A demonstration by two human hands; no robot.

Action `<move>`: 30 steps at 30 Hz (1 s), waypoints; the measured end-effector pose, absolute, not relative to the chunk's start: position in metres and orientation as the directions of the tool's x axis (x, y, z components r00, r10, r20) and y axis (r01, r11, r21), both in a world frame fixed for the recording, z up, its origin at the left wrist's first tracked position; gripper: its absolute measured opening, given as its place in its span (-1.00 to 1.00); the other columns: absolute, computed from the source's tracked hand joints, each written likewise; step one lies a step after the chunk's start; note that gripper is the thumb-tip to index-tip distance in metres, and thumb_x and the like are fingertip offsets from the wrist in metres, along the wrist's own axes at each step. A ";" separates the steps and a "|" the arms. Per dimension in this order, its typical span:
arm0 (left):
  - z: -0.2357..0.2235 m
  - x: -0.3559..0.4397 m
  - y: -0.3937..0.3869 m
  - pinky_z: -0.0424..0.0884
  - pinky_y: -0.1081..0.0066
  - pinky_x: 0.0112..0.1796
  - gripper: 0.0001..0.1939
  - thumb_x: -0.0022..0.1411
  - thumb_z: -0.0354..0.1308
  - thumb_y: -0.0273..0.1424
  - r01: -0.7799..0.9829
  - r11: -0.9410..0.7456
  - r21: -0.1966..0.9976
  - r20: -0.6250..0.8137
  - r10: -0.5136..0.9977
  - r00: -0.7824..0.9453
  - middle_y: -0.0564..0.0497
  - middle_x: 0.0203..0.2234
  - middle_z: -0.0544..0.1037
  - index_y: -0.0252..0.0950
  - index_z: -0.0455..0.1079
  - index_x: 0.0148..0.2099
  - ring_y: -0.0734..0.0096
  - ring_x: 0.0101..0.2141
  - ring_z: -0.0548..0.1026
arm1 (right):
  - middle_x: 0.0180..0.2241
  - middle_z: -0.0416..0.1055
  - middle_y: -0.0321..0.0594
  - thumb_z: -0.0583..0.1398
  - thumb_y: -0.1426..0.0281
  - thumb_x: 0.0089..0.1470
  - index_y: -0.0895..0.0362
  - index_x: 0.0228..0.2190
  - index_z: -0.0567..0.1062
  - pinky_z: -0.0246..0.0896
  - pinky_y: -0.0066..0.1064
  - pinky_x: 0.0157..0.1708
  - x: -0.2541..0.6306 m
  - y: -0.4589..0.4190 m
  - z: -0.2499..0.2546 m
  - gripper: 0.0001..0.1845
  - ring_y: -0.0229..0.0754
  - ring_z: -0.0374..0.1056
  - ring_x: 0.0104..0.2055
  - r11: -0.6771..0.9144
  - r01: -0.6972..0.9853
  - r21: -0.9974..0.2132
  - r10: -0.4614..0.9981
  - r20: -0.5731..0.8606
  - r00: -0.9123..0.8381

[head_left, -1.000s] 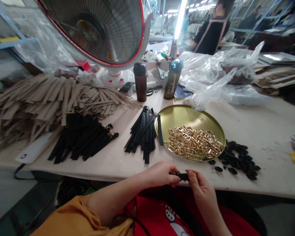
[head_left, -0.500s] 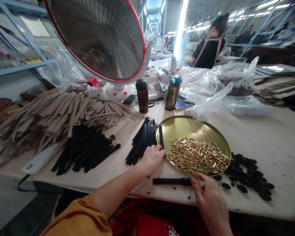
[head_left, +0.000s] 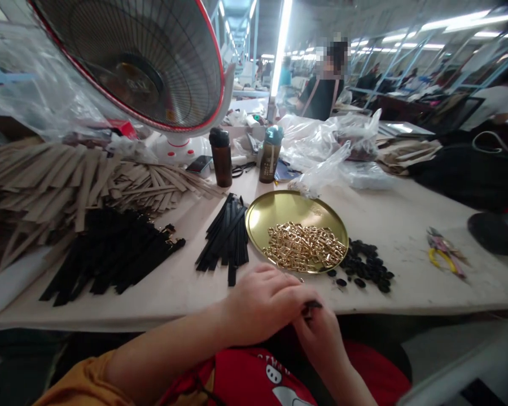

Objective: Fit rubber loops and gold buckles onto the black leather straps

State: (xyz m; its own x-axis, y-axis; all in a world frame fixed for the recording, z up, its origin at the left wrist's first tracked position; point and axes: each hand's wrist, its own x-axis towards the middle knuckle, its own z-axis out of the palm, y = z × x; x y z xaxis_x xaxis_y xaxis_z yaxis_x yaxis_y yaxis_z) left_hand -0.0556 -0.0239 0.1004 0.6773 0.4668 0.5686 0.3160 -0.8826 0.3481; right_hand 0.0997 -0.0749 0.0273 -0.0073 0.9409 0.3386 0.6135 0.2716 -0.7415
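Observation:
My left hand (head_left: 265,301) and my right hand (head_left: 324,338) meet at the table's front edge, in front of the tray. A short end of a black strap (head_left: 313,305) shows between them; the rest is hidden by my fingers. Both hands are closed around it. Just beyond them, a round gold tray (head_left: 258,211) holds a heap of gold metal buckles (head_left: 305,245). Left of the tray lies a loose bundle of black straps (head_left: 224,234). Several small round black pieces (head_left: 368,265) are scattered at the tray's right side.
A pile of black straps with gold fittings (head_left: 114,254) and beige strips (head_left: 38,180) cover the left. A fan (head_left: 131,62), two bottles (head_left: 222,158) and plastic bags (head_left: 322,135) stand behind. Yellow-handled pliers (head_left: 444,254) lie right. A person (head_left: 324,93) is in the background.
My left hand has left the strap bundle and come to my right hand. The strap that lay on the table has been lifted between them. The view has turned right, bringing pliers into sight.

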 end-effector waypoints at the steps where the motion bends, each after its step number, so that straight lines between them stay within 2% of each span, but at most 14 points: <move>1: 0.103 -0.052 -0.031 0.26 0.45 -0.23 -0.81 0.23 -0.07 -0.39 0.299 -0.864 0.404 0.553 0.491 0.673 0.00 -0.32 0.50 -0.31 0.31 -0.16 0.49 -0.31 0.42 | -0.44 0.39 -0.19 0.04 0.35 0.06 0.12 -0.33 0.39 0.23 -0.40 -0.45 0.095 -0.080 0.031 -0.83 -0.19 0.30 -0.45 0.288 0.568 -0.771 0.943 0.330 -0.031; 4: 0.099 -0.045 -0.039 0.27 0.46 -0.25 -0.85 0.18 0.00 -0.38 0.286 -0.738 0.612 0.420 0.609 0.673 -0.04 -0.33 0.47 -0.32 0.35 -0.24 0.45 -0.30 0.39 | -0.53 0.38 -0.24 0.03 0.33 0.08 0.12 -0.46 0.37 0.20 -0.46 -0.52 0.087 -0.095 0.038 -0.82 -0.22 0.29 -0.50 0.224 0.399 -0.889 0.973 0.229 -0.034; 6: 0.090 -0.043 -0.038 0.28 0.48 -0.31 -0.86 0.17 0.00 -0.39 0.303 -0.572 0.762 0.279 0.713 0.644 -0.03 -0.38 0.44 -0.33 0.34 -0.34 0.46 -0.34 0.37 | -0.54 0.37 -0.27 0.04 0.31 0.09 0.14 -0.47 0.36 0.18 -0.49 -0.54 0.088 -0.098 0.037 -0.80 -0.26 0.28 -0.51 0.130 0.319 -0.939 0.990 0.106 -0.092; 8: 0.081 -0.041 -0.032 0.27 0.51 -0.41 -0.83 0.19 -0.05 -0.37 0.306 -0.308 0.901 0.091 0.823 0.561 0.00 -0.47 0.42 -0.34 0.28 -0.38 0.50 -0.43 0.36 | -0.49 0.40 -0.26 0.04 0.31 0.10 0.14 -0.42 0.39 0.20 -0.49 -0.47 0.097 -0.095 0.034 -0.80 -0.25 0.31 -0.45 0.058 0.314 -0.948 0.981 -0.005 -0.194; 10: 0.071 -0.040 -0.025 0.23 0.54 -0.54 -0.81 0.20 -0.10 -0.33 0.221 0.040 0.974 -0.154 0.836 0.527 0.06 -0.57 0.39 -0.34 0.25 -0.33 0.56 -0.57 0.33 | -0.39 0.44 -0.21 0.06 0.30 0.09 0.14 -0.34 0.41 0.22 -0.44 -0.36 0.111 -0.085 0.027 -0.80 -0.20 0.34 -0.35 0.011 0.365 -0.931 0.974 -0.072 -0.213; 11: 0.067 -0.039 -0.022 0.19 0.56 -0.59 -0.81 0.19 -0.11 -0.33 0.151 0.220 0.964 -0.267 0.794 0.546 0.08 -0.60 0.38 -0.34 0.23 -0.29 0.59 -0.63 0.30 | -0.36 0.44 -0.19 0.06 0.28 0.08 0.14 -0.31 0.41 0.22 -0.41 -0.32 0.120 -0.078 0.022 -0.78 -0.18 0.34 -0.32 -0.004 0.399 -0.917 0.982 -0.079 -0.171; 13: 0.061 -0.037 -0.016 0.15 0.60 -0.65 -0.81 0.15 -0.07 -0.37 0.013 0.518 0.855 -0.418 0.675 0.608 0.09 -0.61 0.39 -0.36 0.22 -0.21 0.64 -0.70 0.27 | -0.37 0.45 -0.16 0.05 0.23 0.07 0.15 -0.31 0.41 0.22 -0.36 -0.30 0.140 -0.063 0.012 -0.73 -0.15 0.34 -0.32 -0.041 0.485 -0.873 0.998 -0.060 -0.024; 16: 0.056 -0.034 -0.009 0.18 0.64 -0.65 -0.76 0.04 -0.02 -0.49 -0.118 0.728 0.675 -0.509 0.576 0.639 0.04 -0.56 0.43 -0.39 0.25 -0.18 0.66 -0.67 0.31 | -0.36 0.44 -0.14 0.05 0.17 0.04 0.15 -0.29 0.42 0.21 -0.32 -0.29 0.176 -0.040 -0.001 -0.67 -0.11 0.34 -0.31 -0.084 0.659 -0.748 0.991 0.007 0.135; 18: 0.055 -0.032 -0.005 0.20 0.64 -0.65 -0.73 0.01 -0.03 -0.54 -0.144 0.782 0.607 -0.546 0.541 0.639 0.00 -0.54 0.45 -0.40 0.27 -0.18 0.64 -0.65 0.33 | -0.33 0.42 -0.12 0.03 0.17 0.04 0.14 -0.27 0.42 0.20 -0.28 -0.31 0.202 -0.028 -0.007 -0.65 -0.08 0.33 -0.31 -0.122 0.797 -0.591 0.975 0.081 0.209; 20: 0.054 -0.030 -0.001 0.22 0.63 -0.66 -0.72 -0.01 -0.03 -0.56 -0.147 0.808 0.571 -0.573 0.521 0.633 -0.02 -0.53 0.46 -0.41 0.28 -0.18 0.62 -0.65 0.35 | -0.28 0.39 -0.06 0.00 0.19 0.05 0.17 -0.25 0.43 0.19 -0.24 -0.32 0.229 -0.017 -0.012 -0.63 -0.04 0.31 -0.30 -0.161 0.912 -0.377 0.953 0.182 0.243; 23: 0.051 -0.026 0.005 0.24 0.61 -0.66 -0.70 -0.03 -0.04 -0.59 -0.148 0.828 0.540 -0.589 0.498 0.636 -0.05 -0.53 0.47 -0.42 0.28 -0.18 0.57 -0.63 0.38 | -0.23 0.35 0.04 -0.02 0.24 0.05 0.21 -0.17 0.42 0.16 -0.20 -0.37 0.264 -0.004 -0.021 -0.59 0.02 0.30 -0.31 -0.209 0.972 -0.107 0.943 0.241 0.229; 26: 0.048 -0.020 0.010 0.23 0.61 -0.66 -0.68 -0.04 -0.04 -0.61 -0.142 0.847 0.513 -0.610 0.476 0.634 -0.05 -0.53 0.47 -0.43 0.27 -0.16 0.57 -0.63 0.39 | -0.25 0.35 0.00 0.00 0.26 0.05 0.17 -0.16 0.43 0.15 -0.24 -0.40 0.280 0.008 -0.028 -0.61 -0.03 0.29 -0.38 -0.182 0.983 -0.012 0.961 0.210 0.181; 30: 0.045 -0.017 0.014 0.22 0.62 -0.66 -0.68 -0.03 -0.04 -0.60 -0.146 0.855 0.498 -0.614 0.467 0.636 -0.05 -0.53 0.46 -0.42 0.27 -0.16 0.58 -0.63 0.38 | -0.34 0.37 -0.06 -0.01 0.30 0.05 0.15 -0.25 0.46 0.15 -0.28 -0.43 0.281 0.020 -0.032 -0.66 -0.08 0.28 -0.43 -0.157 0.988 -0.005 0.972 0.175 0.156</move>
State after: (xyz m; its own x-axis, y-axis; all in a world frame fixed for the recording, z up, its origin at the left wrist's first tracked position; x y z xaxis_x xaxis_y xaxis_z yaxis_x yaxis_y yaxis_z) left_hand -0.0167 0.0139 0.0454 0.6364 0.4666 -0.6142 -0.1464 0.8549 0.4978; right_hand 0.2813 0.0205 -0.0318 0.1555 0.9722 0.1752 0.9876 -0.1571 -0.0049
